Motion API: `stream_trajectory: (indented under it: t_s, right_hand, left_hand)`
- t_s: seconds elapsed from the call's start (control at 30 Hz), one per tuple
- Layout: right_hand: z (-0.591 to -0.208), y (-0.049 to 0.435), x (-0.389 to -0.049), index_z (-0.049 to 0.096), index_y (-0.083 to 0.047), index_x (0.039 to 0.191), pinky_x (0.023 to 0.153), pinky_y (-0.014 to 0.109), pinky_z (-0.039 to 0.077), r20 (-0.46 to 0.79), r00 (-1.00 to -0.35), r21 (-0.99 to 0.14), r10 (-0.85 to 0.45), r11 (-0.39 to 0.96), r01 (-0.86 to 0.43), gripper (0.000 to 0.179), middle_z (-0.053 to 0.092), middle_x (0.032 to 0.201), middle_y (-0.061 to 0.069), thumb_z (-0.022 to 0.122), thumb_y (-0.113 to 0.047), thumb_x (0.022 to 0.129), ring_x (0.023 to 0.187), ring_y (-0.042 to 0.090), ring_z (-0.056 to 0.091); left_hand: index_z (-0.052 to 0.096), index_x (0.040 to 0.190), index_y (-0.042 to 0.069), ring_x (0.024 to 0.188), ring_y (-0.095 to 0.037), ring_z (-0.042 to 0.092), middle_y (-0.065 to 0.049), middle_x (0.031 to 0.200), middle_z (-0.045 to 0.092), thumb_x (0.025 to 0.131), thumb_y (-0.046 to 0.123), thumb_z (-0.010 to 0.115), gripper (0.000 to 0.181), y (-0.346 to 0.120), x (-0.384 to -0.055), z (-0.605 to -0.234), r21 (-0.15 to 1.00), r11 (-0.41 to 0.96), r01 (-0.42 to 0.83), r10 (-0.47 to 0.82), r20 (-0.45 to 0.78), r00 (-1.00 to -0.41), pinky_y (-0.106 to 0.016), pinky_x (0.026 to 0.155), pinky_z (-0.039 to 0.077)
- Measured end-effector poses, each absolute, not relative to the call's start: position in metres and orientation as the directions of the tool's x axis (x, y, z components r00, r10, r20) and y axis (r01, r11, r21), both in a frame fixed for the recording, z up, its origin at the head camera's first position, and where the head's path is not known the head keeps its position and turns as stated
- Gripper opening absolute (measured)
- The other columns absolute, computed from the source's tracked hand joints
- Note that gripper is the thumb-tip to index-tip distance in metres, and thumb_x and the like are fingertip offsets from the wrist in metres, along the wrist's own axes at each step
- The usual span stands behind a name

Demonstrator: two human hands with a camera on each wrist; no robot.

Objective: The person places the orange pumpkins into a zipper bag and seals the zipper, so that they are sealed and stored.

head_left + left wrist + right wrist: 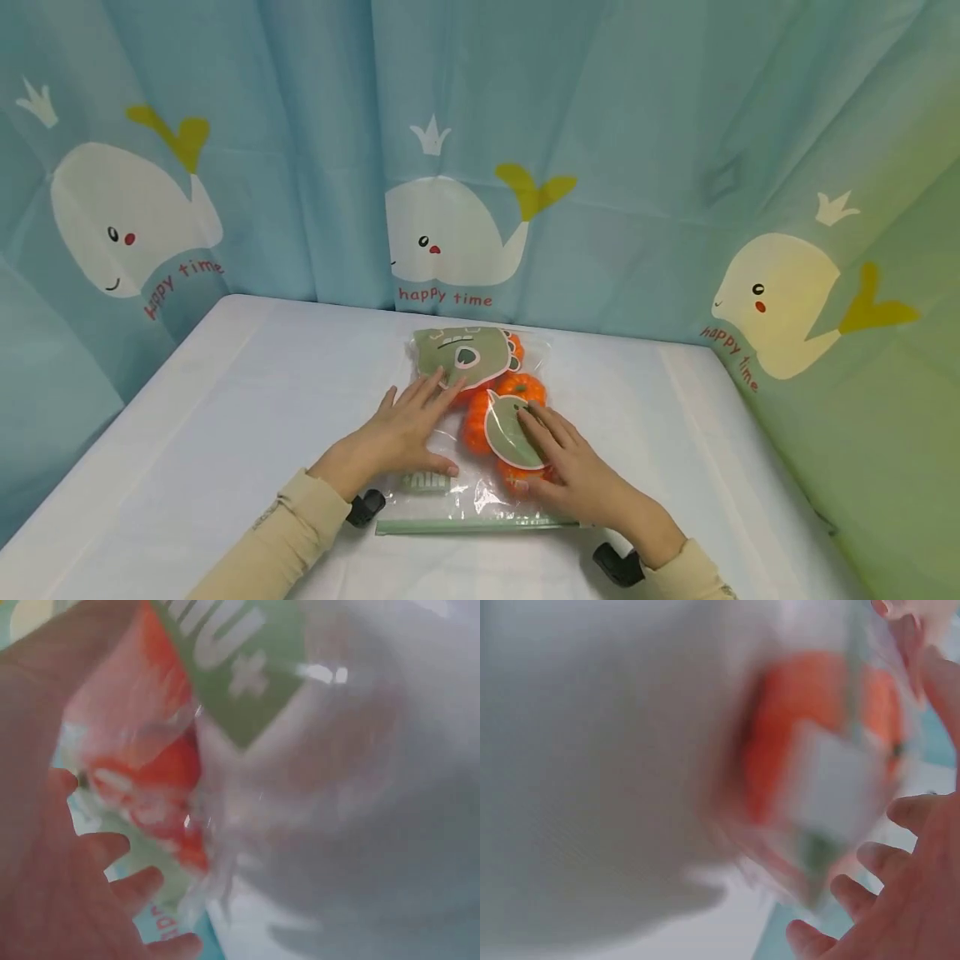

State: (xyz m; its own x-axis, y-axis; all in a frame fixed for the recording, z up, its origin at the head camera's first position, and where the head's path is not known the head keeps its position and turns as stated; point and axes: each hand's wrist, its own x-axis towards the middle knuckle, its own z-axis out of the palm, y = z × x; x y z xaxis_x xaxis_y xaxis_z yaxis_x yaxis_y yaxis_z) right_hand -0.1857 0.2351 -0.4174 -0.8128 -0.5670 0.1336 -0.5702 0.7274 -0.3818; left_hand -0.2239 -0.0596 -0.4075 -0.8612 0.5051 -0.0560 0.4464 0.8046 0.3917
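Observation:
A clear zip bag (480, 500) with green cartoon prints lies flat, its green closure strip (465, 527) along the near edge. Several small orange pumpkins (517, 385) show through the plastic. My left hand (401, 433) rests on the bag's left side, fingers spread toward the printed bear face (483, 346). On the right side, my right hand (581, 479) lays its fingers over the round green print (510, 429) and the pumpkins beneath. Both wrist views show extended fingers beside the bag; the plastic and pumpkins are blurred there.
The bag lies on a white table (225, 433). Behind it and along the sides hangs a blue-green curtain (637, 167) with white whales. A black device (366, 508) sits at the left wrist, and another black device (618, 565) at the right.

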Motion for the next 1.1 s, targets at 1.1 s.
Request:
stream_trajectory:
  t_s: [1.1]
  right_hand:
    - [-0.363,0.251,-0.210,0.013,-0.023,0.160,0.113,0.074,-0.002,0.093,-0.986,-0.151,-0.135,0.977,-0.148,0.085,-0.001,0.167,0.016,0.038,-0.070,0.094,0.152,0.045,0.000]
  left_hand:
    - [0.012,0.160,0.018,0.153,-0.040,-0.011,-0.018,0.167,-0.005,0.092,0.075,0.036,0.093,-0.110,-0.215,-0.373,0.276,0.936,0.219,0.191,0.127,-0.973,-0.070,0.112,-0.017]
